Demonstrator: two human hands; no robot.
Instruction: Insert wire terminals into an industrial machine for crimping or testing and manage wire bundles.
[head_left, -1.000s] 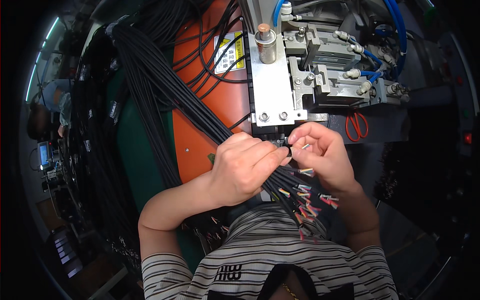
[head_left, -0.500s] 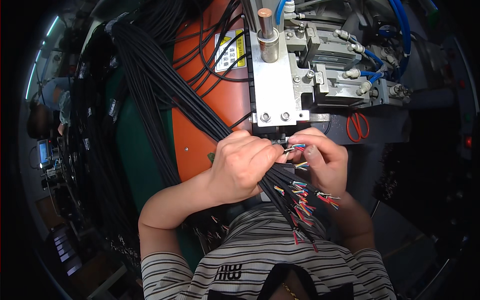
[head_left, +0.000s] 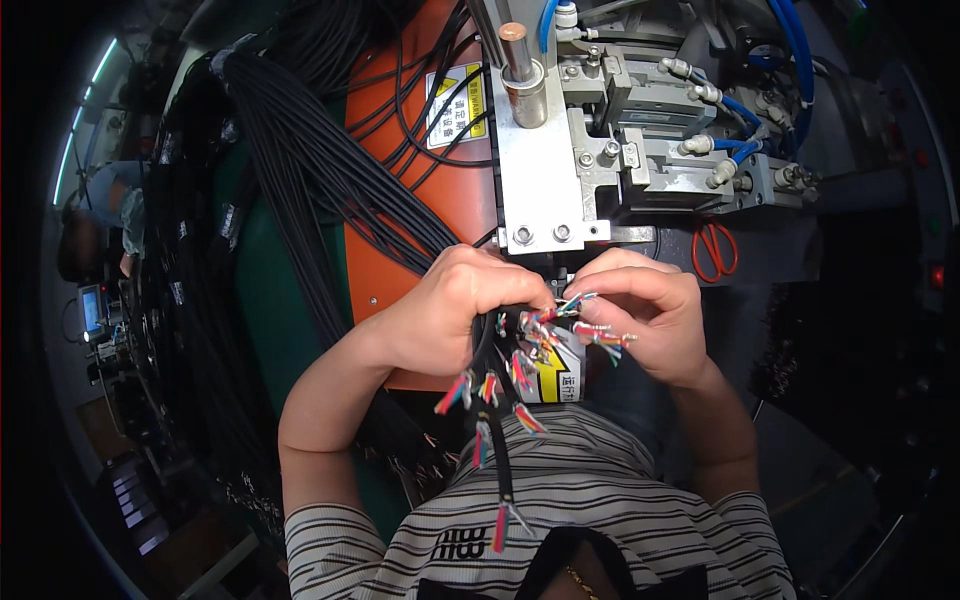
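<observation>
My left hand [head_left: 455,305] is closed round a bundle of black cables [head_left: 345,180] that comes in from the upper left. Below the fist the cable ends fan out, with stripped coloured wires [head_left: 521,372] in red, blue, yellow and white. One cable [head_left: 503,465] hangs lower than the others, in front of the striped shirt. At the bundle's right, the thumb and forefinger of my right hand [head_left: 655,315] pinch the thin coloured wires [head_left: 578,302] of one cable end. Both hands are just below the metal press head [head_left: 543,185]; its lowest part is partly hidden by my fingers.
Pneumatic cylinders [head_left: 665,110] with blue hoses [head_left: 795,60] stand right of the press head. Red-handled scissors [head_left: 713,252] lie beneath them. An orange panel [head_left: 375,310] is on the left, with more black cables [head_left: 190,330] hanging farther left. A person [head_left: 115,200] is in the left background.
The cable ends in my left hand have swung left and down and spread apart, uncovering a yellow-and-white label. My left hand has shifted slightly left; my right still pinches at wires.
</observation>
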